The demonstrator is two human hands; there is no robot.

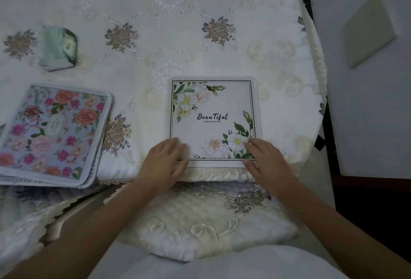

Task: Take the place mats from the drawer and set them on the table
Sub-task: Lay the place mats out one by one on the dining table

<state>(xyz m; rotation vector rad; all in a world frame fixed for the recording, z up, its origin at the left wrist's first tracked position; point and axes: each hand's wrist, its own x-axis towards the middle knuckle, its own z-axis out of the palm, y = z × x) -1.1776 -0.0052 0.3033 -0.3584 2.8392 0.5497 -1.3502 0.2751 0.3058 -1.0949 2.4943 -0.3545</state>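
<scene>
The white mat (pixel 213 120) lies flat on the table (pixel 222 56); my left hand (pixel 165 160) rests spread on its near left corner, my right hand (pixel 264 158) flat on its near right corner; flowered mats (pixel 53 131) sit stacked well left of it.

1 wide-angle camera, worn on the person's head, gives the only view. It faces forward and steeply down across the near edge of the bench (pixel 200 0), close in: both forearms enter from the bottom corners, and the left hand (pixel 165 163) and right hand (pixel 265 160) lie just below mid-frame. The bench's right rim arcs down the frame's right side, beyond which a strip of floor (pixel 367 123) shows.
</scene>
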